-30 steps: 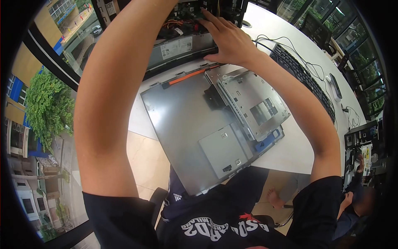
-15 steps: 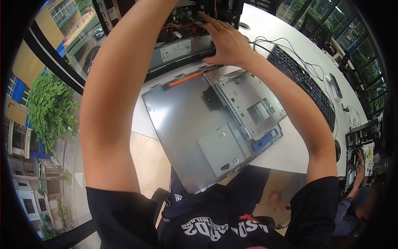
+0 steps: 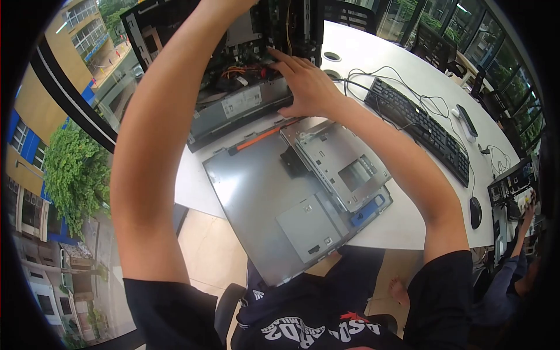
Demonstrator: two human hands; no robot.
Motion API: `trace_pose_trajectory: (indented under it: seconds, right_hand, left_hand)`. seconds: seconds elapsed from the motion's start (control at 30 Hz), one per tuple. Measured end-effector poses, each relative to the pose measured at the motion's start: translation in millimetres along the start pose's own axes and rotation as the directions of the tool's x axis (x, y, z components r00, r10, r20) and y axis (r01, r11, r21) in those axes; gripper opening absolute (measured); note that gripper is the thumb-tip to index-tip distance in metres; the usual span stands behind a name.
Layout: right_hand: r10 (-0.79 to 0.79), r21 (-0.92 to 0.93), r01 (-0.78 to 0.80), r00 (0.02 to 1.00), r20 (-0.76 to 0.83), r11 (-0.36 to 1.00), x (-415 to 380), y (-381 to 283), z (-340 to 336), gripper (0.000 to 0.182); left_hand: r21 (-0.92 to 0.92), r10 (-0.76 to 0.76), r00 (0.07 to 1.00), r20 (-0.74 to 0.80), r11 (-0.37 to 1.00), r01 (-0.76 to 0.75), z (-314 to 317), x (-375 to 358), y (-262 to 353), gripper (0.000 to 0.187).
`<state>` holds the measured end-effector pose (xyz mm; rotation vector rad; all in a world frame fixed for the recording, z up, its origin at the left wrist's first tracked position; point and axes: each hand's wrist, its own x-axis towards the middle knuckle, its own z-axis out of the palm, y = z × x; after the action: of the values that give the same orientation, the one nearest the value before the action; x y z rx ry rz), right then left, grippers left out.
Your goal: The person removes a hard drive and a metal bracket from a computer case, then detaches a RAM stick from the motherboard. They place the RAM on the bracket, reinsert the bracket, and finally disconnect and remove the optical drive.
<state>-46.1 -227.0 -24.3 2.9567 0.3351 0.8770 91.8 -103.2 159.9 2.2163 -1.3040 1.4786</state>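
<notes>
An opened desktop computer case (image 3: 201,125) stands on its side at the top of the view, its wires and circuit board showing. My right hand (image 3: 309,87) lies over its near metal wall, fingers stretched out into the inside and thumb apart on the outer side. What the fingertips touch is too small to make out. My left forearm reaches up over the case, and the left hand is cut off by the top edge. Nearer to me lies a flat metal side panel (image 3: 248,195) with a metal drive bracket (image 3: 332,160) on it and a blue latch (image 3: 368,211).
A black keyboard (image 3: 417,125) with loose cables, a black mouse (image 3: 475,213) and a small black-and-white device (image 3: 466,122) lie on the white table (image 3: 373,49). At far right, a person works at another opened computer (image 3: 507,186). A window is on the left.
The view has shifted, so more of the case's inside shows and the panel sits slightly lower. My right hand keeps nearly the same place on the case.
</notes>
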Motion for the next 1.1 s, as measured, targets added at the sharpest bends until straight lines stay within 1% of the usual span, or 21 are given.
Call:
trace_pose_trajectory:
  seconds: [0.07,0.1,0.2,0.3,0.4,0.57,0.6,0.67,0.8,0.9,1.0,1.1]
  right_hand:
    - [0.003,0.029,-0.003,1.0,-0.001,1.0,0,-1,0,0.083]
    - [0.001,0.04,-0.001,1.0,-0.006,0.999,-1,-1,0,0.083]
    - [0.001,0.049,0.0,1.0,-0.023,0.999,-1,-1,-1,0.083]
    - [0.018,0.058,-0.018,1.0,-0.012,0.998,-1,-6,-4,0.085]
    - [0.025,0.053,-0.025,1.0,-0.001,0.998,-1,-8,-6,0.088]
    - [0.031,0.033,-0.03,0.999,-0.014,0.999,-1,-8,-6,0.089]
    - [0.048,0.044,-0.049,0.999,0.02,0.998,0,-7,-5,0.09]
    - [0.084,0.062,-0.089,0.993,0.083,0.994,1,-6,-5,0.091]
    - [0.041,0.042,-0.045,0.995,0.091,0.998,0,-6,-9,0.092]
    - [0.008,0.033,-0.011,0.997,0.077,0.999,-3,-4,-6,0.094]
    - [-0.024,0.012,0.023,0.997,0.075,1.0,-4,-3,-6,0.096]
    - [-0.048,-0.002,0.048,0.996,0.078,0.999,-5,-4,-9,0.097]
  left_hand:
    - [-0.025,-0.039,0.999,0.037,0.999,0.04,3,3,0,0.01]
    - [-0.016,-0.055,0.995,0.084,0.998,0.057,1,5,-1,0.015]
    - [-0.077,0.061,0.971,0.232,0.996,-0.044,-18,15,-11,0.023]
    - [-0.1,0.126,0.956,0.266,0.99,-0.103,-26,16,-16,0.032]
    - [-0.069,0.128,0.971,0.202,0.991,-0.116,-15,15,-21,0.036]
    - [-0.281,0.081,0.958,0.277,0.96,0.0,-26,13,-19,0.042]
    - [-0.315,0.078,0.953,0.293,0.949,0.019,-29,12,-19,0.042]
    - [-0.326,0.084,0.955,0.284,0.945,0.014,-33,9,-19,0.043]
    - [-0.33,0.081,0.958,0.274,0.944,0.014,-25,12,-21,0.045]
    - [-0.339,-0.01,0.931,0.364,0.93,0.142,-32,13,-15,0.047]
    - [-0.379,-0.003,0.914,0.407,0.909,0.172,-32,16,-15,0.046]
    - [-0.345,0.042,0.919,0.392,0.933,0.105,-24,20,-19,0.046]
